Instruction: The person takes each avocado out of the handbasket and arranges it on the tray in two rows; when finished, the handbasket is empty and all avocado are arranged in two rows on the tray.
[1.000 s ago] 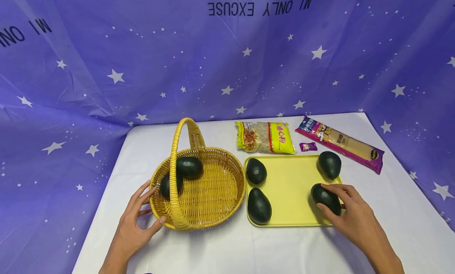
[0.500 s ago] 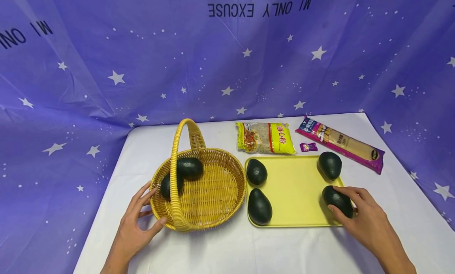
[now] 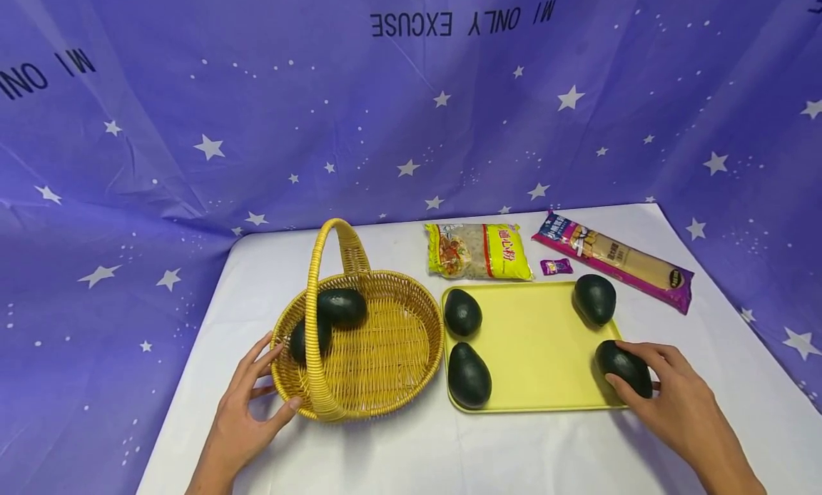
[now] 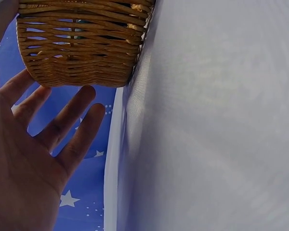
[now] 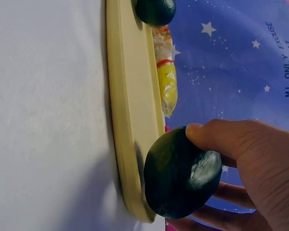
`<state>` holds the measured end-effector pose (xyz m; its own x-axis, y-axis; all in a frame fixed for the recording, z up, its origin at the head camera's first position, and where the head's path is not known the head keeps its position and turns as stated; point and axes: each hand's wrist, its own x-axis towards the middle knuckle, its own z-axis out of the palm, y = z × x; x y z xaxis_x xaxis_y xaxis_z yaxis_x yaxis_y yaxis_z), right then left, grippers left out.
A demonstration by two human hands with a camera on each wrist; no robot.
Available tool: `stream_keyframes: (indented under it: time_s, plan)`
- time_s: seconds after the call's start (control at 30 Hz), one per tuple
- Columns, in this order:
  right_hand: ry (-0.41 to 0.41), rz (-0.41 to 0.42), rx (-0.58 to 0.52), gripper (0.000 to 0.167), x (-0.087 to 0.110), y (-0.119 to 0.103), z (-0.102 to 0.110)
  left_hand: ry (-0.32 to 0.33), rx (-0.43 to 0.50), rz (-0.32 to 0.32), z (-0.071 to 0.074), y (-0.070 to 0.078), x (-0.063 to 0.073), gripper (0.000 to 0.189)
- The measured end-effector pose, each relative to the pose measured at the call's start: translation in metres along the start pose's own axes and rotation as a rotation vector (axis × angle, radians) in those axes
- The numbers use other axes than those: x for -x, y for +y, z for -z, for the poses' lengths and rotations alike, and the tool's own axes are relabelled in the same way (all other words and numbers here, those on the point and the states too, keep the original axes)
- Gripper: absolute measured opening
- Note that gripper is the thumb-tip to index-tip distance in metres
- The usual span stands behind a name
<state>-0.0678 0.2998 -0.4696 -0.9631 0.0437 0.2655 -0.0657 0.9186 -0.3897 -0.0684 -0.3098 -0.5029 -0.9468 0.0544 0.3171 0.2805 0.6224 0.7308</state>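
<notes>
My right hand grips a dark green avocado at the near right corner of the yellow tray. In the right wrist view the thumb lies along the top of this avocado, with fingers behind it. At the left, my left hand rests against the yellow wicker basket, thumb at its front rim and fingers spread along its left side. The left wrist view shows those fingers fairly straight against the basket. Two avocados lie in the basket's left part, one behind the other.
An avocado and another avocado lie along the tray's left edge; a further avocado sits at its far right corner. Behind stand a yellow pasta bag, a small purple packet and a long purple noodle packet.
My right hand has moved to the right and slightly nearer with the avocado, toward the tray's right edge. My left hand has stayed at the basket.
</notes>
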Motion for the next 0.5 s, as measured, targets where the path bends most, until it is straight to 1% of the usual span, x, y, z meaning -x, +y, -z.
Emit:
stream_keyframes:
  time_s: [0.1, 0.27, 0.33, 0.5]
  plan:
    - [0.007, -0.001, 0.007, 0.060, 0.0004, 0.0027, -0.0008, 0.001, 0.002, 0.001, -0.0001, 0.0002, 0.0003, 0.091]
    - [0.054, 0.025, -0.030, 0.059, 0.0022, 0.0068, -0.0036, -0.002, 0.001, 0.006, 0.0001, 0.0015, 0.0006, 0.091]
    - [0.057, 0.022, -0.033, 0.060, 0.0026, 0.0076, -0.0044, -0.005, 0.002, 0.007, 0.0002, 0.0019, 0.0006, 0.091]
    - [0.006, -0.033, 0.005, 0.060, 0.0027, 0.0067, -0.0042, -0.009, 0.003, 0.010, 0.0000, 0.0011, 0.0015, 0.091]
